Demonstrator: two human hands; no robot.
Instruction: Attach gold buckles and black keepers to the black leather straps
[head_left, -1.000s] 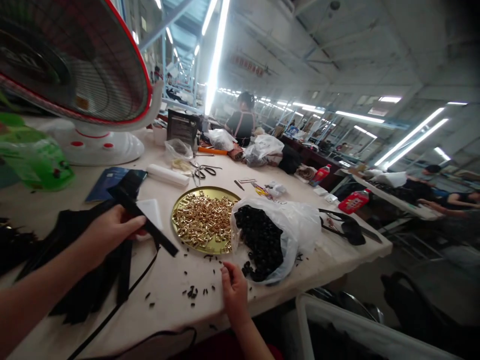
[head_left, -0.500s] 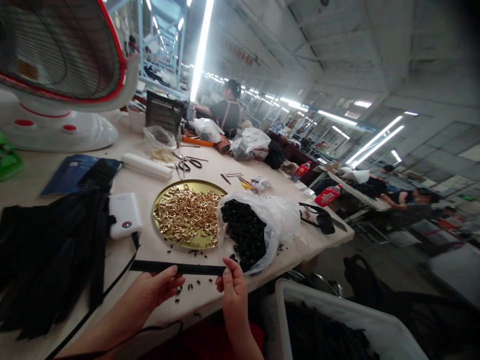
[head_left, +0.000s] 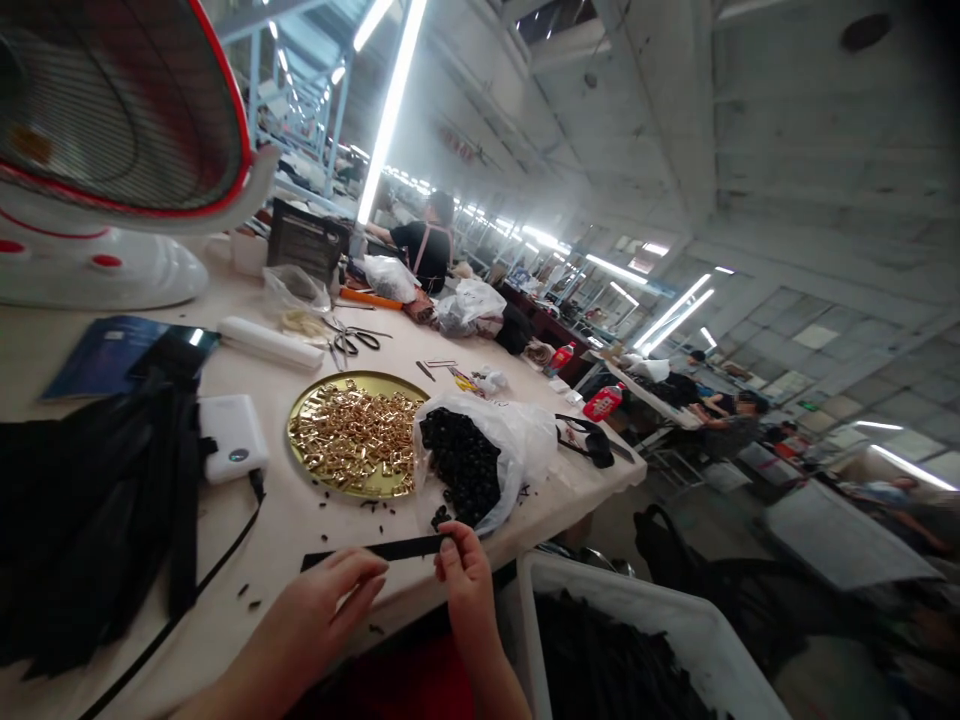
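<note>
A narrow, flat black strap (head_left: 409,548) stretches between my two hands above the table's front edge. My right hand (head_left: 465,575) pinches its right end between thumb and fingertips. Farther left, my left hand (head_left: 334,600) has its fingers closed around the strap from the near side; the left end sticks out past the knuckles. Just beyond the hands sits a gold round tray (head_left: 300,465) heaped with small gold metal buckles (head_left: 360,430). Beside it, a white plastic bag (head_left: 517,450) lies open with many small black pieces (head_left: 461,465) inside.
A pile of black straps (head_left: 97,500) and a white power bank (head_left: 232,437) with a cable are at left. Behind are a red-rimmed fan (head_left: 112,110), scissors (head_left: 352,340) and a white roll (head_left: 270,343). A white bin (head_left: 637,590) stands below right. A person (head_left: 427,245) sits farther back.
The view has turned a little, shifting the table leftward in it. My left hand has moved along the strap toward my right hand, which keeps its hold on the right end.
</note>
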